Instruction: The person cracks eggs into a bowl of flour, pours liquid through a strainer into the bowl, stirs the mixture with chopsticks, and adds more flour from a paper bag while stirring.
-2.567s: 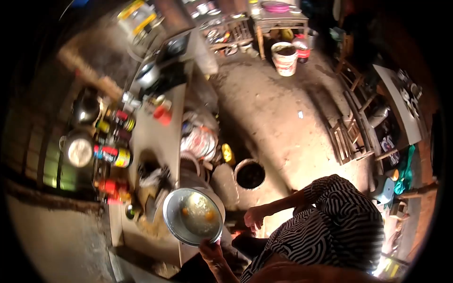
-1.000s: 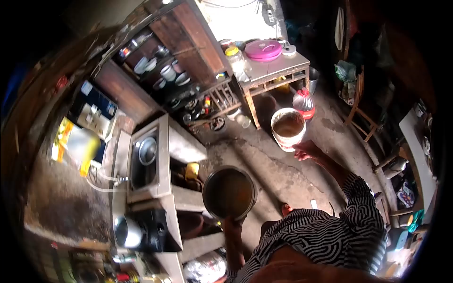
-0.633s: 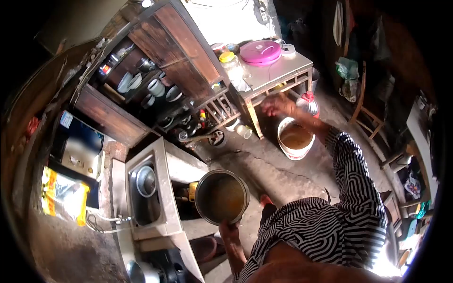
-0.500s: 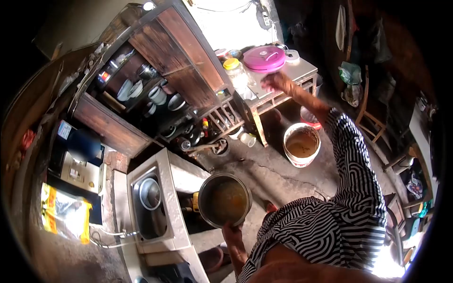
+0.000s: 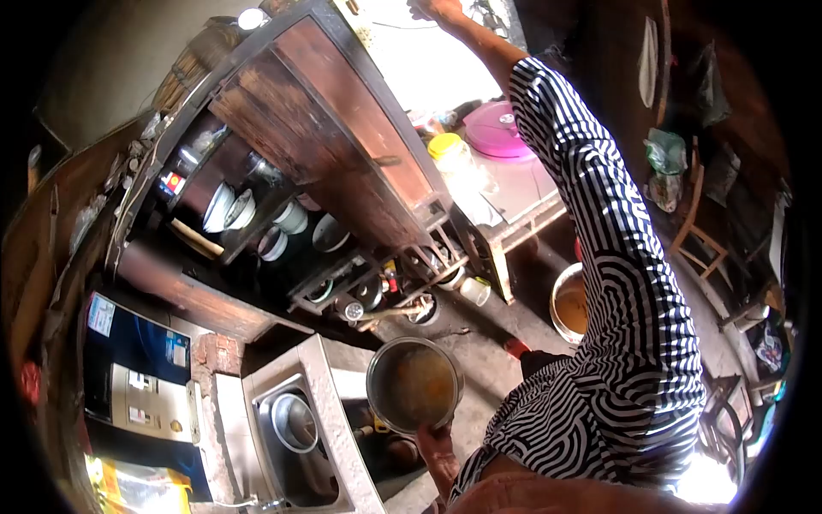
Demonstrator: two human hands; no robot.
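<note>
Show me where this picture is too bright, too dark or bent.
Head view: glare whites out the area just below the right hand and washes over the jar; the cupboard is shadowy inside; the pan's contents look dim; straight edges bow; corners go black.

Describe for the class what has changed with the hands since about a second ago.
The right hand has swung up from near the bucket, past the table, to the bright area beside the cupboard; whether it touches anything is unclear. The left hand keeps its grip on the metal bowl. The bucket stays on the floor.
</note>
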